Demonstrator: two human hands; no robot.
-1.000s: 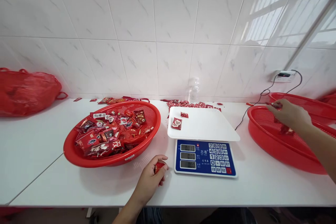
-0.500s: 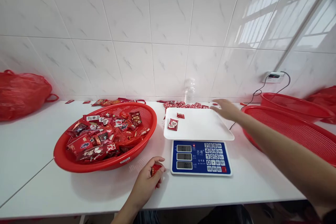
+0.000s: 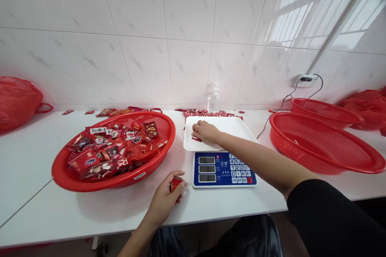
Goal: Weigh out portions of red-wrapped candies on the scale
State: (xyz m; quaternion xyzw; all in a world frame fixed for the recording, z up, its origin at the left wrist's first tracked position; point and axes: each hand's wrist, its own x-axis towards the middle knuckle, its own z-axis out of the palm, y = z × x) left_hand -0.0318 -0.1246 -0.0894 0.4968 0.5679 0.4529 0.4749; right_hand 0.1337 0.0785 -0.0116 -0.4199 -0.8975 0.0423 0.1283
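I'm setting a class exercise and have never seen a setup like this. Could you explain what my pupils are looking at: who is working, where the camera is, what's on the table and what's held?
There is no machine arm here: a person works with two bare hands. One camera, worn on the head, looks forward and down.

On the white table stands a digital weighing scale. To its left, a red perforated basket holds many wrapped packets; two more red baskets stand to the right. Along the wall are more packets and a clear plastic bottle.

The left hand holds a red packet. The right hand is at the scale's white pan, beside a small packet; whether it grips anything is hidden.
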